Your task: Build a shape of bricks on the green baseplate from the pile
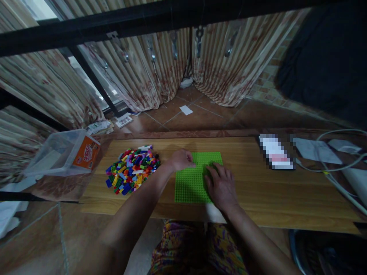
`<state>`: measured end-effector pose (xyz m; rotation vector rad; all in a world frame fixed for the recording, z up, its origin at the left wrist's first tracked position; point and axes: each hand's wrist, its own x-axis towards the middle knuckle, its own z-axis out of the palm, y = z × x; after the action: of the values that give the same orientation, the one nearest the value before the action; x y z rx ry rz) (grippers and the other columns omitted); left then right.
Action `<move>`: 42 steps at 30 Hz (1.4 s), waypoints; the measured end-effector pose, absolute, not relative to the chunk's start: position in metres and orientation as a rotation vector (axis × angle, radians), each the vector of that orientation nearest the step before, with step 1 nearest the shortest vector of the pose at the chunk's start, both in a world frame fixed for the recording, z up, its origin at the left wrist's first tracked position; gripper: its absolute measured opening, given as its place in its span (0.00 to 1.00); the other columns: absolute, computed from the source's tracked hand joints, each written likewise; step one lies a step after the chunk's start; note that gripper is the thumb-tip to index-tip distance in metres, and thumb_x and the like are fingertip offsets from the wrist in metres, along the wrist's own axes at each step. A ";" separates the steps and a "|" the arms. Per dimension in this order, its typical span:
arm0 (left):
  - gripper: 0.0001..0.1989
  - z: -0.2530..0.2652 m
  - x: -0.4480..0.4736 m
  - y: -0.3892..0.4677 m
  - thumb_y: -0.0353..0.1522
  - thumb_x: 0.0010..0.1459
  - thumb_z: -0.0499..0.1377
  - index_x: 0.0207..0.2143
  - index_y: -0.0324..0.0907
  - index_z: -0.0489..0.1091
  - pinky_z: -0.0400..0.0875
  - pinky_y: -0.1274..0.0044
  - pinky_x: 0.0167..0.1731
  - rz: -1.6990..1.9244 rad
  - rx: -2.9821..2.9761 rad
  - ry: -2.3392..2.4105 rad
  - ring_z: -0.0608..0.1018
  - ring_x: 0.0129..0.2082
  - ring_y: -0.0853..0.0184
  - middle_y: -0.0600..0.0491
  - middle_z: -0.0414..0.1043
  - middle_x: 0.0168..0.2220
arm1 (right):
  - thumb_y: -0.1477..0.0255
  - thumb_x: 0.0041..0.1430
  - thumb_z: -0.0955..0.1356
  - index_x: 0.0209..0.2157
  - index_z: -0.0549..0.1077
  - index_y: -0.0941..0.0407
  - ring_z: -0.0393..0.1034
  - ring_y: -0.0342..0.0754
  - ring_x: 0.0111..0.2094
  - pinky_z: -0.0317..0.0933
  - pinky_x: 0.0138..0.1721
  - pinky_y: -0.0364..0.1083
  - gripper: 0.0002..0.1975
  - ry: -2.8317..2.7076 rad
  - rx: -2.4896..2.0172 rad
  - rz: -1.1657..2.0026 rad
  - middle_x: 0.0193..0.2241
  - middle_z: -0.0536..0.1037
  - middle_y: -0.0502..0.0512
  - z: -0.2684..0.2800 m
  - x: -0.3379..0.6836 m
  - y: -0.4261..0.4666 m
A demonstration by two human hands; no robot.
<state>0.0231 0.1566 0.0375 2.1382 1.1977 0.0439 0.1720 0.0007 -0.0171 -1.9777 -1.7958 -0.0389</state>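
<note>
A bright green studded baseplate lies flat near the front edge of a wooden board. My right hand rests palm down on the plate's right part, fingers spread. My left hand sits at the plate's upper left corner, fingers curled; I cannot tell whether it pinches a brick. A heap of small bricks in many colours lies on the board just left of my left hand.
A clear plastic tub with an orange label lies on its side left of the board. At the right are a blurred-out flat item, papers and white cables. Striped curtains hang behind, over a tiled floor.
</note>
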 end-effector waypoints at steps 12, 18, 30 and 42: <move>0.06 0.042 0.025 0.157 0.35 0.49 0.66 0.26 0.43 0.75 0.63 0.81 0.27 -0.072 2.252 1.129 0.73 0.25 0.72 0.59 0.72 0.24 | 0.68 0.66 0.61 0.55 0.71 0.57 0.59 0.61 0.55 0.57 0.56 0.60 0.18 -1.794 -2.018 -0.030 0.55 0.70 0.65 -0.013 0.169 0.000; 0.06 0.035 0.019 0.150 0.35 0.52 0.65 0.27 0.42 0.74 0.65 0.81 0.29 0.050 2.307 1.138 0.74 0.28 0.71 0.58 0.74 0.26 | 0.68 0.66 0.62 0.54 0.72 0.57 0.60 0.60 0.54 0.57 0.56 0.60 0.18 -1.793 -2.010 -0.045 0.55 0.70 0.65 -0.013 0.168 0.000; 0.19 0.011 -0.009 0.074 0.30 0.60 0.58 0.54 0.41 0.66 0.71 0.69 0.53 0.643 2.258 1.406 0.75 0.51 0.61 0.45 0.72 0.52 | 0.67 0.67 0.61 0.53 0.72 0.57 0.61 0.60 0.54 0.57 0.55 0.59 0.18 -1.815 -1.996 -0.082 0.55 0.70 0.64 -0.018 0.171 0.000; 0.24 -0.002 0.007 0.051 0.37 0.66 0.51 0.60 0.34 0.63 0.64 0.63 0.59 0.394 2.514 1.475 0.68 0.59 0.53 0.42 0.66 0.60 | 0.65 0.67 0.60 0.54 0.72 0.58 0.61 0.60 0.54 0.58 0.54 0.60 0.20 -1.847 -1.996 -0.111 0.55 0.70 0.65 -0.023 0.175 -0.002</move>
<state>0.0074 0.0506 -0.0022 2.5140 1.4751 0.3939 0.1747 -0.0017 -0.0225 -1.9964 -1.8471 -0.1113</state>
